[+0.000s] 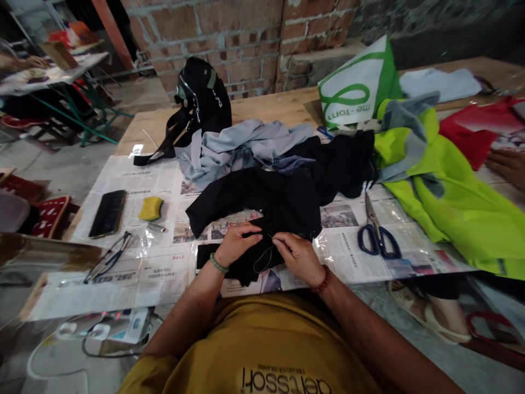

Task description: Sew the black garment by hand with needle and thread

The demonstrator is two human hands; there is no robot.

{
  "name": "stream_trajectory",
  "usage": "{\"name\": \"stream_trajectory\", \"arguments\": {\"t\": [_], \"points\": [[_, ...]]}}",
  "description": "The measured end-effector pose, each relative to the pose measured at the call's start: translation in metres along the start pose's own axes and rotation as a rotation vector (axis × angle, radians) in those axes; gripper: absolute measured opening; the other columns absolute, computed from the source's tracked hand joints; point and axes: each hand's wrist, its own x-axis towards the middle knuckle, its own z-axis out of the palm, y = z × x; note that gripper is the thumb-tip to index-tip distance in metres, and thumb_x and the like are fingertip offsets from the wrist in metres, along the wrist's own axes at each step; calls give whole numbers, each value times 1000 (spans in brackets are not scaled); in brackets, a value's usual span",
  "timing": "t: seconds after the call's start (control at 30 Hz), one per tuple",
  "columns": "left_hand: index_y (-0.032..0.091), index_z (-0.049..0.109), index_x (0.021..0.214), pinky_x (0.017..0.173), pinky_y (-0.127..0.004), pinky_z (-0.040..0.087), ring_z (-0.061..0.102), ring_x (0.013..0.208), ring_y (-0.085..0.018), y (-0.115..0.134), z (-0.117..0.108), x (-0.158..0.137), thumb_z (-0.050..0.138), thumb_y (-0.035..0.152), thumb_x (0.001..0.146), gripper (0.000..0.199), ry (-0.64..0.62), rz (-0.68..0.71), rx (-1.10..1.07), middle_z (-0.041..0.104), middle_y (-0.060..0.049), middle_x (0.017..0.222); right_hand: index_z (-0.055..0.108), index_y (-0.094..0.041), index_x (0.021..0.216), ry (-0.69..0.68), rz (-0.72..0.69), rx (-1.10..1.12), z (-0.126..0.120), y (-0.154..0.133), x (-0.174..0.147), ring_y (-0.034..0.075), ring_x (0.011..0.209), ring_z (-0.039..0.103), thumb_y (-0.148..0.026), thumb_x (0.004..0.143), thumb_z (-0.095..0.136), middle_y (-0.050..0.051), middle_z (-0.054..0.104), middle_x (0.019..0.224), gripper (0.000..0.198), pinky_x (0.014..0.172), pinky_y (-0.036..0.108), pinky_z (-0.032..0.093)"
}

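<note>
Black cloth [262,191], a garment by its look, lies bunched on the newspaper in front of me. My left hand [235,243], with a green bead bracelet, grips its near part, thumb and forefinger on top and the other fingers hidden. Close to its right, my right hand [298,258], wearing a dark red bracelet, pinches a pale thread [264,261] at the fingertips. That thread loops down over the black cloth. Whether a needle is in the pinch is too small to tell. Blue-handled scissors [375,232] lie to the right, apart from both hands.
Left are a phone [108,213], a yellow sponge [150,208] and glasses [109,257]. Behind lie grey cloth [246,145], a black bag [207,93] and a green-white bag [356,87]. A neon-yellow garment [455,186] and another person's hand [508,167] are at right.
</note>
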Motion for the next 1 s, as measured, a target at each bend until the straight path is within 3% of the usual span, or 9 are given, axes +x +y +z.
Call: {"name": "stream_trajectory", "arguments": {"t": [0.7,1.0], "points": [[16,70,85,80,-29,49,62,82,-15,0,-1,0,66,20,69,17,-9,77,68,68,-4,85,57,-20,89,-45,41,23,6,0,-1,14,69,59,-23,89,42,3,64,77,16,66,25,43],[16,70,87,77,-28,50,63,78,-14,0,2,-1,62,13,73,16,26,291,215,68,-4,83,57,-19,89,-95,45,-58,9,-2,1,14,64,58,-23,90,39,2,63,71,19,64,24,41]]}}
